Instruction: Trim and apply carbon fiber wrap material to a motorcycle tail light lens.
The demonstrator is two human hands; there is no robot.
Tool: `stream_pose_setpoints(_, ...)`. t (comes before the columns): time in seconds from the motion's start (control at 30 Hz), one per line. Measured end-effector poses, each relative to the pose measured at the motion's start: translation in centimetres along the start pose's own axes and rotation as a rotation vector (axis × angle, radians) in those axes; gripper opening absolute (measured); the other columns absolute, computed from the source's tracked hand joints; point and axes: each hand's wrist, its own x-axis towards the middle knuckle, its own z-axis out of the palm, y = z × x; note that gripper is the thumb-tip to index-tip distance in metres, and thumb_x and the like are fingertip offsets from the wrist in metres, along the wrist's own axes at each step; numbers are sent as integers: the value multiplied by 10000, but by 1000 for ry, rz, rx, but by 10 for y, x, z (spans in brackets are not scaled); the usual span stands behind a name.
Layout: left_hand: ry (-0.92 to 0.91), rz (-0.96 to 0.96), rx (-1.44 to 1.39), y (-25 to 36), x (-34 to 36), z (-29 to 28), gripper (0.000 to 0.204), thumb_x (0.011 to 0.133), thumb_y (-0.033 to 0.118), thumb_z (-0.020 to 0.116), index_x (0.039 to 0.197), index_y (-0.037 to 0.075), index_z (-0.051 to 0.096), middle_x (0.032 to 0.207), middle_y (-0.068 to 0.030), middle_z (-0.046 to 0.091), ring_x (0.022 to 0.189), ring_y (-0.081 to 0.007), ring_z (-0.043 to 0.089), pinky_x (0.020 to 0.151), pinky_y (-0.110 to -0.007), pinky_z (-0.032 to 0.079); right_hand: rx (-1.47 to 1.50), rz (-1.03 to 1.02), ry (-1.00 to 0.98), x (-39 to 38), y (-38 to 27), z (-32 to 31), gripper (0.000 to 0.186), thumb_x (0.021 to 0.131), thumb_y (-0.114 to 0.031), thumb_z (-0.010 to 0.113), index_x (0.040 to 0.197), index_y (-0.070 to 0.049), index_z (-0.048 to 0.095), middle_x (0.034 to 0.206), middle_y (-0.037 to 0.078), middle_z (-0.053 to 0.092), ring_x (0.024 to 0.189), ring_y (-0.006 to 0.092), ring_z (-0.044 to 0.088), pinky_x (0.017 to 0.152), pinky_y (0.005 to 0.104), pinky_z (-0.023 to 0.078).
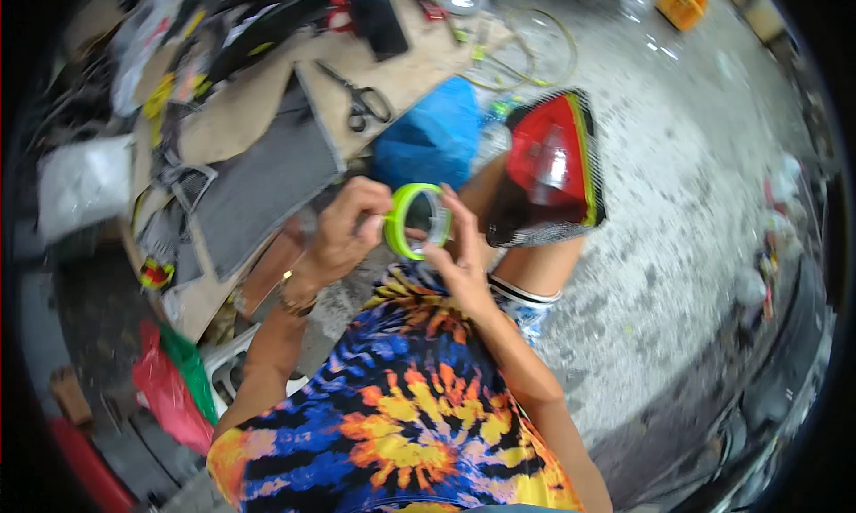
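Observation:
A roll of neon yellow-green tape (393,230) is held up over my lap, tilted so that its hollow core shows. My right hand (461,259) grips it from the right, with thumb and fingers on its rim. At the roll's left edge, my left hand (354,211) has its fingers closed in a pinch; whether they hold a loose tape end is too small to tell. On my right knee rests a red and black sewn-looking piece (546,161) with yellow edging and a shiny clear patch.
A board-topped table (419,85) at the left carries black-handled scissors (364,107), a dark phone (378,20) and grey fabric (263,178). A blue plastic bag (430,136) sits beyond my hands. Yellow cord (571,45) curls at the table's far edge. An orange object (682,4) lies on the floor.

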Motion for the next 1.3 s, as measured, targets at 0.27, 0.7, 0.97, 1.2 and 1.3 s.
stream_pose_setpoints(0.27,-1,-156,-449,-7,-8,6,116,1019,126,471,1067,24,500,1057,-101,562,899,-116,522,816,-267,463,694,333,-20,16,3,-6,627,945,-183,662,1462,-63,329,1072,44,608,989,131,604,889,288,488)
stream_pose_setpoints(0.7,-66,-215,-664,-21,-21,3,90,978,148,507,974,59,498,1030,-79,518,944,-164,532,883,-319,453,426,566,-355,12,-24,-7,333,1025,-168,521,1346,-79,511,635,-55,437,534,30,377,468,190,267)
stream_pose_setpoints(0.97,-40,-366,-778,-13,-20,-28,451,951,172,569,1377,52,482,1353,-146,544,1238,-233,531,1059,-383,412,-494,248,-176,21,-4,5,94,944,-128,601,983,-43,585,610,147,590,510,285,585,520,384,463)
stream_pose_setpoints(1.2,-319,-56,403,-7,-11,-18,332,858,205,691,1152,58,642,1159,-99,626,1144,-264,563,988,-373,393,-811,71,-253,32,-26,23,92,910,-123,580,980,-65,593,729,210,649,692,432,630,610,508,478)
stream_pose_setpoints(1.3,-384,-54,423,-10,-11,-25,184,867,207,672,978,61,659,974,-61,633,1002,-232,590,916,-372,395,-807,54,-225,35,-28,31,99,889,-121,596,976,-76,610,699,200,637,676,418,631,607,503,479)
